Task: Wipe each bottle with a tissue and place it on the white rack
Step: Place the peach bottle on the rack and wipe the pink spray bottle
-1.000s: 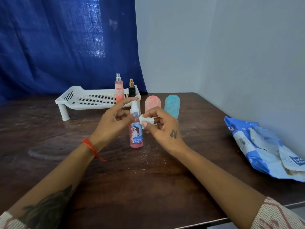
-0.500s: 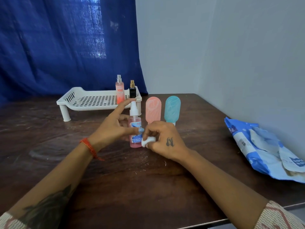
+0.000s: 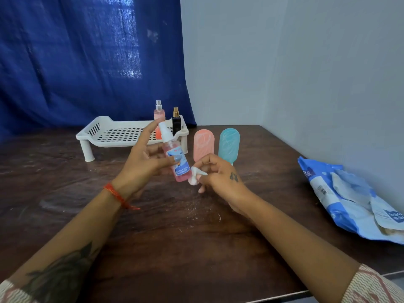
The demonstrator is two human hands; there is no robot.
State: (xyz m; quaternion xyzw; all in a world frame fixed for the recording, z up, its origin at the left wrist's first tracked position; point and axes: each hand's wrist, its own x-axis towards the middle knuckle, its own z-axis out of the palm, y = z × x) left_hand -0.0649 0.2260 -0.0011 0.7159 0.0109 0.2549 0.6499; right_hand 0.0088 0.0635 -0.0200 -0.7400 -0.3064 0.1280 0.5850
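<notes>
A dark desk [image 3: 65, 182] carries a white rack [image 3: 122, 136] with two small bottles [image 3: 176, 122] at its right end. The left hand [image 3: 142, 165] grips a tilted pink bottle [image 3: 177, 160] above the desk; the right hand [image 3: 218, 176] pinches a tissue [image 3: 194, 177] against its base.

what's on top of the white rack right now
Two bottles stand at the right end of the white rack: a pink spray bottle and a small black bottle. The left hand covers the pink one's lower part.
</notes>
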